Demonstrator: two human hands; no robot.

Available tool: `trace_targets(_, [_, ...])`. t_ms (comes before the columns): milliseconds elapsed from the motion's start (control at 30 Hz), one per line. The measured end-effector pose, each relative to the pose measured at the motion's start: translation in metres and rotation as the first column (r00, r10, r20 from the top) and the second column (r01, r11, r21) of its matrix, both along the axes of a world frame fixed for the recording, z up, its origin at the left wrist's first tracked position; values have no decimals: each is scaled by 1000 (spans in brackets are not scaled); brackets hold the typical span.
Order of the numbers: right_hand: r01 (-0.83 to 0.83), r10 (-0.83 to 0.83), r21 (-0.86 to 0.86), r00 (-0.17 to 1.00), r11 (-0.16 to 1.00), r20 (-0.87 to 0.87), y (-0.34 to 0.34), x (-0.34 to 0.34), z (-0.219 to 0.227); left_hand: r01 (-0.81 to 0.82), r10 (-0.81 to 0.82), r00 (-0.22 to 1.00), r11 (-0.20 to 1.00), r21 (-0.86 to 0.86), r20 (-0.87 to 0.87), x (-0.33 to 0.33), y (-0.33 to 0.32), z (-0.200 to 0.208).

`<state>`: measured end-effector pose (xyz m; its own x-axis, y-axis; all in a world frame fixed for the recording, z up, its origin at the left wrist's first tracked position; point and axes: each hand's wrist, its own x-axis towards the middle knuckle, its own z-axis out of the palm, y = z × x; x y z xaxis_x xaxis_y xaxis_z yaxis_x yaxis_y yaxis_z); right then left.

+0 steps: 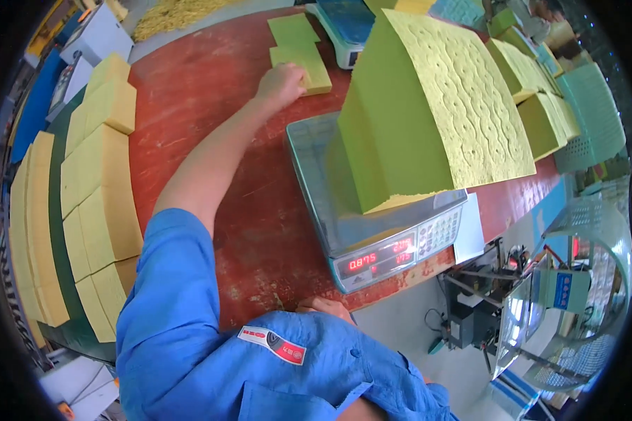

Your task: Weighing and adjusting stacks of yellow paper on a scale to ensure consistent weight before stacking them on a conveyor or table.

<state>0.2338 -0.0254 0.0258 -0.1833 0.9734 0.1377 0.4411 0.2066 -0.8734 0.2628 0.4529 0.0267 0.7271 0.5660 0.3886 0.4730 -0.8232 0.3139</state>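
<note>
My left arm, in a blue sleeve, reaches to the far side of the red table. There my left hand (282,84) is closed, with curled fingers, on the edge of a low stack of yellow-green paper (310,69). Another flat yellow-green stack (293,29) lies just beyond it. In front of me, a digital scale (379,242) with lit red figures bears a tall block of yellow paper (470,98), its top sheet embossed with wavy lines and dots. My right hand (326,307) shows only partly at the table's near edge; my shirt hides most of its fingers.
Yellow paper blocks (98,182) line a dark green surface on the left. A second scale (347,28) stands at the back. More yellow stacks (534,91) and a teal plastic basket (590,116) are at the right, where another person is partly visible. A clear round-rimmed guard (576,295) stands lower right.
</note>
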Motion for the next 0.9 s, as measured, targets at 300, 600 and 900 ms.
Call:
trace_targets(300, [46, -54, -137, 997, 990, -56, -2, -2, -10, 50, -50, 999, 993, 102, 0, -1, 7, 0])
trace_targets(600, [-114, 121, 212, 992, 971, -24, -4, -5, -19, -16, -6, 995, 976, 216, 99, -94, -42, 58])
trace_targets(900, [-115, -73, -389, 896, 914, -437, -3, 16, -17, -165, 165, 986, 986, -11, 25, -226, -363, 52])
